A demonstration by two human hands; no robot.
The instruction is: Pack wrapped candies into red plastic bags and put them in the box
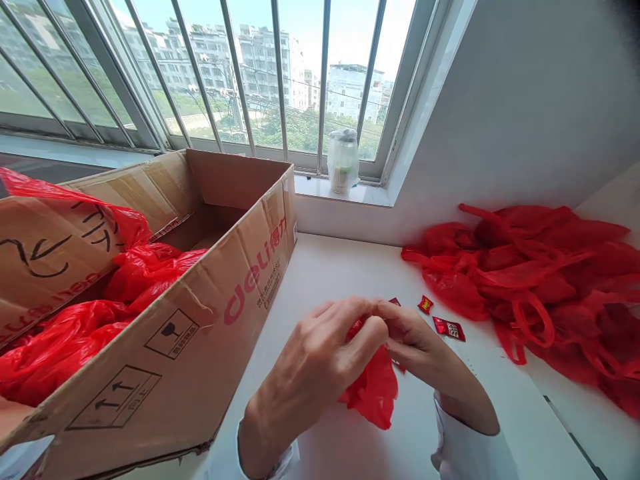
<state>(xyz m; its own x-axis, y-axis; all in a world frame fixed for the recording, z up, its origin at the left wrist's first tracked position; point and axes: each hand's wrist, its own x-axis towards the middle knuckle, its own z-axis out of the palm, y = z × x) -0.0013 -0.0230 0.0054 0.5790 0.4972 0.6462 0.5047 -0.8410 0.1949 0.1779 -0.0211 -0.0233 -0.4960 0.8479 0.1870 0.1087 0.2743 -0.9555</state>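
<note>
Red bag [373,393] — between both hands

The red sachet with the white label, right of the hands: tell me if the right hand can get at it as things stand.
Probably yes. The sachet lies bare on the white table, just beyond the right hand, with nothing between them. But both hands, the left hand too, are gripping a red bag.

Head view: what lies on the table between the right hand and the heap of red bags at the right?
Between the right hand and the heap of red bags lie two small red packets, apart from both, on the white table, as the head view shows.
</note>
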